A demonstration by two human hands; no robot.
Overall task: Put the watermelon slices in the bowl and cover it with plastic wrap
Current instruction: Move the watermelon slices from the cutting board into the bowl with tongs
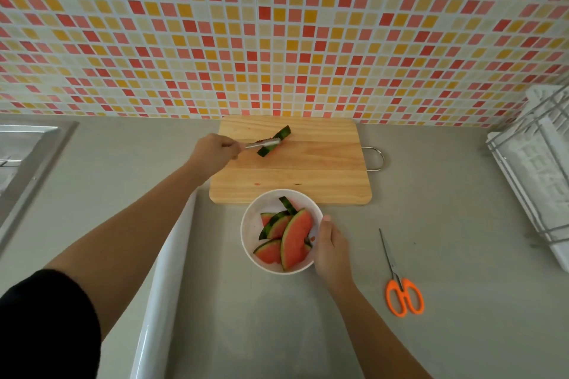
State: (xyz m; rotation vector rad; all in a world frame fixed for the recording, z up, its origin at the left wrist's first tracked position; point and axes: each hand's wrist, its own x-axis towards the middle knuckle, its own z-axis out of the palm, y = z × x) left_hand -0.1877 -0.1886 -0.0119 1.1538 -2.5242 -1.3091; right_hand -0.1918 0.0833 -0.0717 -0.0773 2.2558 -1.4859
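Plastic wrap (166,271) lies nearest as a long white roll on the grey tabletop (446,194), running under the left forearm. Orange-handled scissors (403,295) rest to the right, well apart from it. Between them stands the white bowl (248,224), with several watermelon slices (294,237) inside. The right hand (331,248) curls round its right rim, thumb on the edge. Just behind the bowl sits a wooden cutting board (308,175). Over its left part the left hand (214,152) grips metal tongs (263,143), whose tips touch one last slice (284,133) on the board, rind up. A sink (24,144) lies far left, a white dish rack (535,169) far right, and a tiled wall (277,24) stands behind.
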